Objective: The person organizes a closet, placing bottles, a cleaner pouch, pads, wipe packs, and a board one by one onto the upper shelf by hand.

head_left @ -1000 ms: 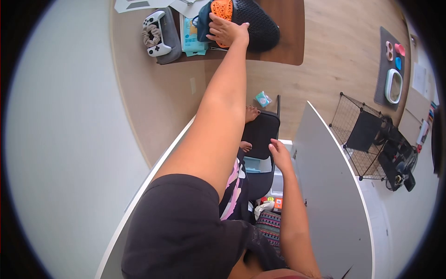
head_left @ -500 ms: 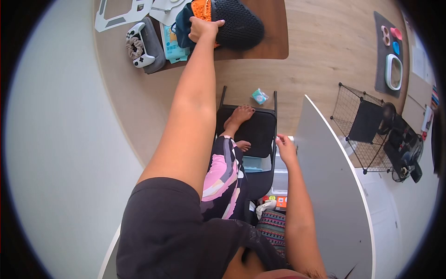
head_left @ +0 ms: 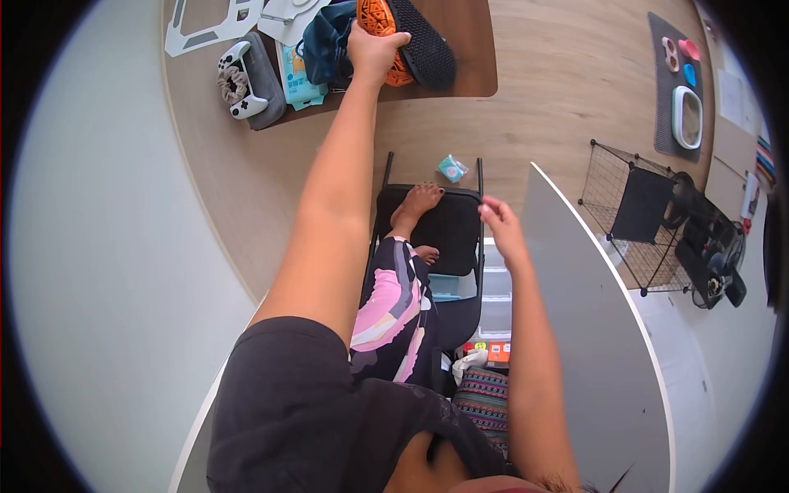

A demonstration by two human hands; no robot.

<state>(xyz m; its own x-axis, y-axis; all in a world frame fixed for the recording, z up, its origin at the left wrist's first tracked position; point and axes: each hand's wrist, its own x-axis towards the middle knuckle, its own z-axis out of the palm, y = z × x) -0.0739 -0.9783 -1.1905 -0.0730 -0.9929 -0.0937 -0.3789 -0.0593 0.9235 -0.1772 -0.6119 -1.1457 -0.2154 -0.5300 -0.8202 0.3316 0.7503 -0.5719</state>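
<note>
The left hand (head_left: 375, 52) reaches forward to the brown counter (head_left: 472, 62) at the top of the view and clasps an orange piece (head_left: 376, 15), the thumb stretched across it to the right and the other fingers bent over its left side, their tips mostly hidden. The orange piece lies directly under the hand, showing both beyond the knuckles and below the thumb. A black piece (head_left: 425, 53) lies just to the right of the thumb, against the orange; whether the two are joined is unclear.

The orange piece is bright, an open lattice of looping ribs with dark gaps between. The black piece is matte and finely pitted all over, long and slanting, with a rounded end toward the near edge of the counter.

Close to the hand's left lies a crumpled dark teal cloth item (head_left: 325, 48). Left of that are a light-blue packet (head_left: 294, 72), a grey case (head_left: 265, 82) and a white game controller (head_left: 255, 105) with a beige scrunchie (head_left: 233, 84) on it.

The right hand (head_left: 503, 228) is well apart from the orange piece, fingers loosely bent with nothing visible between them. It is beside the edge of a black chair (head_left: 456, 226); contact cannot be told. A small teal-and-white packet (head_left: 452, 168) lies on the wooden floor (head_left: 542, 82) between chair and counter.
</note>
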